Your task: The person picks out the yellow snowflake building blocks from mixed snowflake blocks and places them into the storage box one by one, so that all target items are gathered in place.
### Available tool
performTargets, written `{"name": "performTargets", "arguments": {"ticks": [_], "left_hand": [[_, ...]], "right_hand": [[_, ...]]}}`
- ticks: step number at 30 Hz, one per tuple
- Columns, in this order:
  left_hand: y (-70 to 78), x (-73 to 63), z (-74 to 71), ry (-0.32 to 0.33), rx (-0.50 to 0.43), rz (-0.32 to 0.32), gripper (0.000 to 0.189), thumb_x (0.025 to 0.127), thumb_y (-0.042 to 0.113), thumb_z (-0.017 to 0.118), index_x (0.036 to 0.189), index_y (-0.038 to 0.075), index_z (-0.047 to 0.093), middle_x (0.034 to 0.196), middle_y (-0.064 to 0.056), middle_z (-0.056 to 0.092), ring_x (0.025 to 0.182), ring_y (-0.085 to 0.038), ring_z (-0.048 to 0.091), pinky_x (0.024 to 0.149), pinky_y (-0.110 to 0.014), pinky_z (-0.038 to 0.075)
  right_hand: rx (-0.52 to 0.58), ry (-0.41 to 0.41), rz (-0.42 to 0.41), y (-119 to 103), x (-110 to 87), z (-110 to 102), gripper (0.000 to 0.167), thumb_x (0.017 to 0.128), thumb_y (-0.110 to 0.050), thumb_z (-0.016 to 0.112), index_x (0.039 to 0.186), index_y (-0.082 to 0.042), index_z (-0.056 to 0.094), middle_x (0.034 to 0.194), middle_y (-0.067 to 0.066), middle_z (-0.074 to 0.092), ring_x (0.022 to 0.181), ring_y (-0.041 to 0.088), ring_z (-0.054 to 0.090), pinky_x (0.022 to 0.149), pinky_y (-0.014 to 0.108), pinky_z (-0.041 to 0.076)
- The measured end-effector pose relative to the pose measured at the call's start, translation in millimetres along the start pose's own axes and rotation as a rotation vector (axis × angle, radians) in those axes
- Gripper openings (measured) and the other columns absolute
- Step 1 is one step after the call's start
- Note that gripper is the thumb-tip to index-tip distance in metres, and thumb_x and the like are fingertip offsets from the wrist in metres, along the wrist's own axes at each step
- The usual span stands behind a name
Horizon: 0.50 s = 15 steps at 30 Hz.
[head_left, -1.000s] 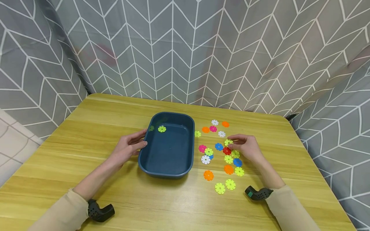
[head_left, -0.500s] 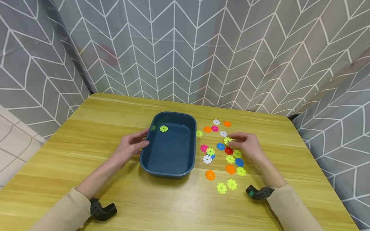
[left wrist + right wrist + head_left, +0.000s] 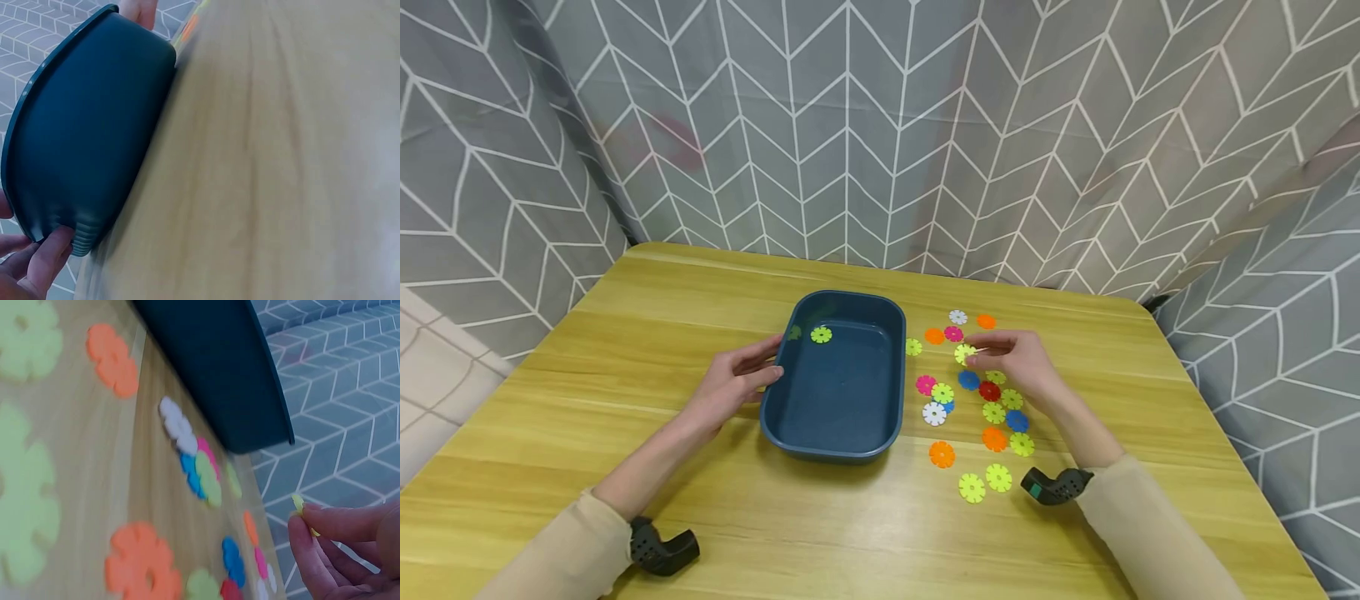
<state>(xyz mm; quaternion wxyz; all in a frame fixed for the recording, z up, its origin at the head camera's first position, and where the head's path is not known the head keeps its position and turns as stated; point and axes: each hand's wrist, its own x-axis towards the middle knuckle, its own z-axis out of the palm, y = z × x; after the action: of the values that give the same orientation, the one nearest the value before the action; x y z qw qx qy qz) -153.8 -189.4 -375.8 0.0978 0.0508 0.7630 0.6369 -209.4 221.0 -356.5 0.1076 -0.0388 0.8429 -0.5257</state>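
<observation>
A dark blue plastic bin (image 3: 835,455) stands on the table, with one yellow-green disc (image 3: 822,334) inside it near the far end. My left hand (image 3: 727,385) grips the bin's left side, thumb at the rim and fingers against the outer wall. In the left wrist view, fingertips (image 3: 57,240) press on the ribbed end of the bin. Between thumb and forefinger my right hand (image 3: 1021,363) pinches a yellow-green notched interlocking disc (image 3: 964,354). The right wrist view shows that disc (image 3: 298,502) edge-on, raised above the table.
Right of the bin lie several more notched discs: orange (image 3: 942,455), white (image 3: 934,414), blue (image 3: 1017,421), red (image 3: 989,391), pink (image 3: 953,333) and yellow-green (image 3: 972,488). Some overlap. A grey patterned curtain (image 3: 880,125) hangs behind the wooden table (image 3: 865,533).
My right hand has lifted the yellow-green disc from the scattered discs and moved it left toward the bin. The left hand and the bin have stayed in place.
</observation>
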Motion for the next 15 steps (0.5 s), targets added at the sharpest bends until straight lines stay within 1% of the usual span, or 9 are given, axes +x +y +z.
{"name": "performTargets", "arguments": {"ticks": [3,6,10,13,15], "left_hand": [[-0.6,-0.3,-0.3,0.003,0.000,0.002,0.062,0.099,0.018,0.061,0.155,0.007,0.036,0.156,-0.020,0.040,0.133,-0.041,0.051,0.086,-0.028,0.057],[-0.9,-0.4,-0.5,0.006,-0.004,0.002,0.062,0.100,0.019,0.061,0.155,0.007,0.036,0.156,-0.021,0.040,0.133,-0.041,0.050,0.086,-0.027,0.057],[-1.0,-0.7,-0.4,0.006,0.003,0.003,0.062,0.100,0.018,0.060,0.155,0.007,0.035,0.156,-0.021,0.039,0.133,-0.041,0.050,0.086,-0.028,0.057],[-1.1,-0.8,-0.1,0.005,0.005,0.003,0.062,0.100,0.018,0.060,0.155,0.006,0.035,0.156,-0.021,0.039,0.133,-0.042,0.050,0.087,-0.029,0.057],[-1.1,-0.9,0.3,0.004,0.007,0.004,0.062,0.100,0.018,0.060,0.155,0.005,0.035,0.156,-0.021,0.039,0.133,-0.042,0.050,0.088,-0.030,0.057]], "right_hand": [[0.015,-0.018,-0.014,-8.3,2.7,7.0,0.037,0.091,-0.011,0.073,0.126,-0.002,0.068,0.121,0.017,0.070,0.099,0.023,0.071,0.094,0.044,0.055],[0.044,-0.038,-0.038,-15.3,6.3,14.2,0.037,0.092,-0.009,0.071,0.128,0.000,0.066,0.126,0.018,0.068,0.102,0.029,0.071,0.096,0.045,0.054],[0.052,-0.051,-0.053,-23.5,10.5,24.1,0.038,0.091,-0.009,0.072,0.128,-0.001,0.066,0.129,0.017,0.066,0.103,0.027,0.071,0.100,0.046,0.052],[0.058,-0.060,-0.057,-30.4,12.7,31.4,0.037,0.090,-0.009,0.073,0.126,-0.003,0.068,0.127,0.017,0.067,0.102,0.023,0.071,0.102,0.046,0.050],[0.072,-0.072,-0.062,-35.5,14.3,36.1,0.037,0.090,-0.008,0.073,0.126,-0.003,0.068,0.126,0.018,0.067,0.101,0.023,0.071,0.103,0.046,0.049]]}}
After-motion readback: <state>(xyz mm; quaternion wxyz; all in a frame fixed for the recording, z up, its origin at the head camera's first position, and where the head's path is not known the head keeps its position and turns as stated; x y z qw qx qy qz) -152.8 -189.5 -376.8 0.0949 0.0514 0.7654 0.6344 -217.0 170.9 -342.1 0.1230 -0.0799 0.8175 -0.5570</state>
